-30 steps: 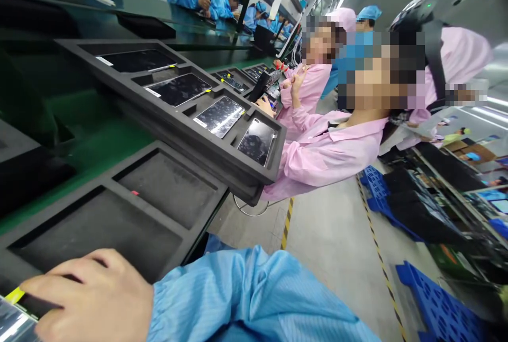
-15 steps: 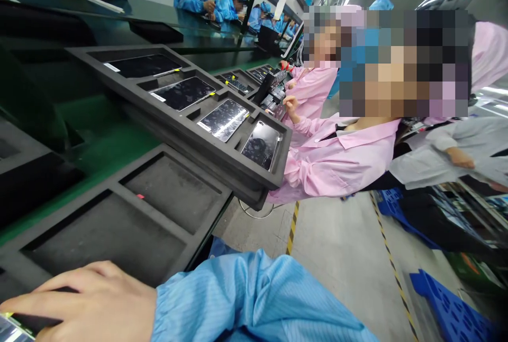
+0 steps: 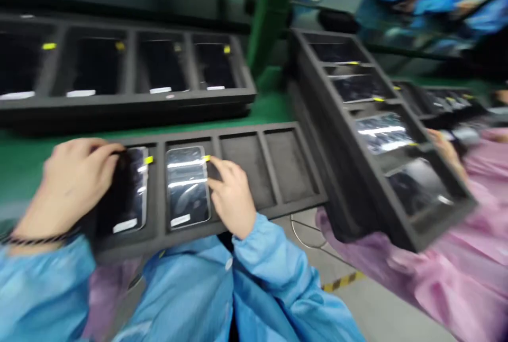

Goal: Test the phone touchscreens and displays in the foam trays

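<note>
A dark foam tray [image 3: 246, 162] lies in front of me, with a phone in each of its two left compartments. My left hand [image 3: 75, 188] curls over the top edge of the left phone [image 3: 129, 191], whose dark glass is partly hidden by my fingers. My right hand [image 3: 232, 196] sits beside the second phone [image 3: 187, 186], its fingertips at that phone's right edge near a yellow tab [image 3: 206, 158]. This phone has shiny glass and a white label near its lower end. The two right compartments show bare foam. Motion blur softens the whole view.
A long foam tray [image 3: 119, 66] holding several dark phones lies beyond, across a green conveyor belt [image 3: 270, 109]. Another phone tray [image 3: 369, 130] stands tilted at right. A co-worker's pink sleeve [image 3: 448, 241] and hand [image 3: 446, 151] are close at right. A green post [image 3: 272, 14] rises behind.
My view has swung from the pink-coated co-worker to the trays. Both hands now rest over phones in the near tray, and only one hand showed before, at the lower left edge.
</note>
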`<state>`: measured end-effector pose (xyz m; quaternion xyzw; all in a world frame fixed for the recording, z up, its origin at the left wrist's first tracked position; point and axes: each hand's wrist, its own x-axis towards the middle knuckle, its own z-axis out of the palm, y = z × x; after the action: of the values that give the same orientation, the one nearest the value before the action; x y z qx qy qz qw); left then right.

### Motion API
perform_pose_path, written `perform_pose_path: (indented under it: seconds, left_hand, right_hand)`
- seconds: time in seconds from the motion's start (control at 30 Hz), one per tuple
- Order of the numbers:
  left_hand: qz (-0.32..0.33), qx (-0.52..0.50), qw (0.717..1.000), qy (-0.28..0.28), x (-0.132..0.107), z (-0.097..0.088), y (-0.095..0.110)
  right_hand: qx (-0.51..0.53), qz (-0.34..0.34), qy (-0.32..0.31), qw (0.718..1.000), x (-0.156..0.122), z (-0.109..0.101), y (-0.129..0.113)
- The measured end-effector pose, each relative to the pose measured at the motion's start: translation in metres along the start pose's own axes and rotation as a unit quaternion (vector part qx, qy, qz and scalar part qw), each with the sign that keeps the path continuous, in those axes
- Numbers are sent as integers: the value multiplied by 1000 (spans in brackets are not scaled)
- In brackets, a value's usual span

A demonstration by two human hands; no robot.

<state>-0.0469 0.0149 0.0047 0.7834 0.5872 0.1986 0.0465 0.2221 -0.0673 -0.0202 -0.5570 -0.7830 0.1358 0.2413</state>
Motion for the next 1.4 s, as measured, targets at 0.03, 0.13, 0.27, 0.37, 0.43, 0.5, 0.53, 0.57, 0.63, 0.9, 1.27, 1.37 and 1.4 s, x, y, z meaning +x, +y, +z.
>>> perform_pose_path:
  seconds: [0.03,0.13,0.27,0.37,0.43,0.5,0.53,0.57,0.63,0.9,1.27,1.37,1.4]
  left_hand:
    - [-20,39,999,-10,-9,-2,-8]
    - [-54,91,994,-36,-14,-1,-15]
    - [-69,114,990,-53,-10,-3,-5]
    - [-85,114,987,-77,-19,-5,6]
    - [-98,104,984,-106,-30,-4,15]
    - [-123,92,978,-140,-39,0,24]
    - [-143,87,974,-153,-42,1,28]
    - [-165,83,970,-160,-44,3,32]
    - [-205,80,964,-152,-45,5,39]
    - [-233,73,962,-121,-41,3,41]
    - [-210,75,969,-103,-41,5,44]
    - [-216,79,968,-106,-38,4,46]
    - [-216,76,968,-107,-38,3,44]
  right_hand:
    - [11,-3,7,1000,3,-1,1]
    - [19,-20,28,999,6,-3,2]
    - [11,-27,37,999,3,-3,0]
    - [5,-22,38,999,2,-2,-1]
    - [-6,-11,39,999,2,-1,-2]
    - [-22,0,39,999,3,-1,-3]
    - [-29,3,38,999,4,-2,-4]
    - [-36,2,34,999,4,-2,-4]
    - [-44,-5,24,999,5,-4,-5]
    - [-45,-12,7,999,7,-5,-4]
    - [-14,-12,-7,1000,10,-6,-7]
    - [18,-27,-17,999,12,-7,-6]
    - [18,-30,-18,999,12,-7,-6]
